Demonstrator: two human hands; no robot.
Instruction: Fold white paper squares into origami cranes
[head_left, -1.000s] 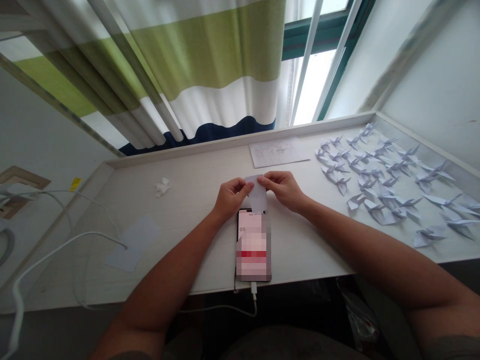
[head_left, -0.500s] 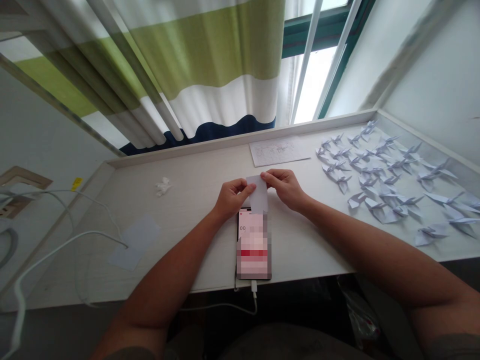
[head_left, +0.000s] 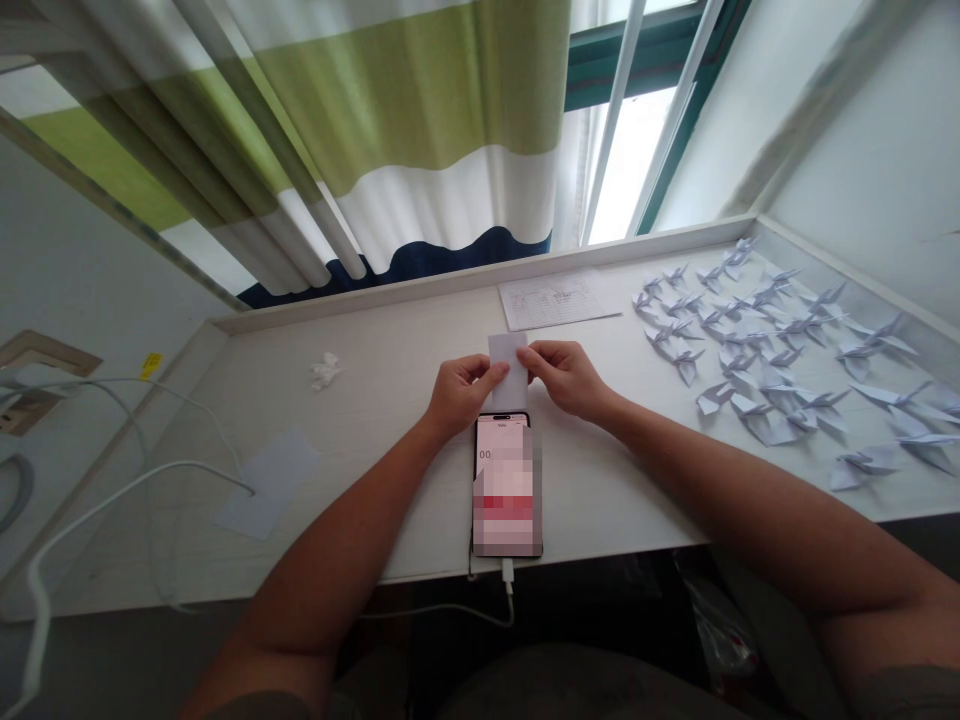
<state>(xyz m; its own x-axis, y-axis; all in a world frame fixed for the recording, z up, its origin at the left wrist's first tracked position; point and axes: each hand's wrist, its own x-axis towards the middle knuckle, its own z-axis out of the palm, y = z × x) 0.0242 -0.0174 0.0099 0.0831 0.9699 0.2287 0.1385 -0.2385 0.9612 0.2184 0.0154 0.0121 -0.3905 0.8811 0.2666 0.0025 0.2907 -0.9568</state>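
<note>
A small folded rectangle of white paper point(head_left: 509, 384) stands between my hands, just beyond the top end of a phone. My left hand point(head_left: 463, 395) pinches its left side with the thumb in front. On its right edge, my right hand point(head_left: 566, 376) grips with thumb and bent fingers. The phone point(head_left: 506, 485) lies face up below the paper, its pink screen partly blurred out. Folded paper cranes point(head_left: 761, 340) are spread over the right part of the table, beyond my right forearm.
A printed sheet point(head_left: 559, 300) lies near the table's back ledge. Crumpled white tissue point(head_left: 325, 372) and a square of paper point(head_left: 270, 482) are on the left. White cables point(head_left: 127, 500) cross there, and a charging plug point(head_left: 508, 572) joins the phone at the front edge.
The paper has shifted up and slightly left, off the phone's top edge. My right hand's grip has moved from its top corner down its right side.
</note>
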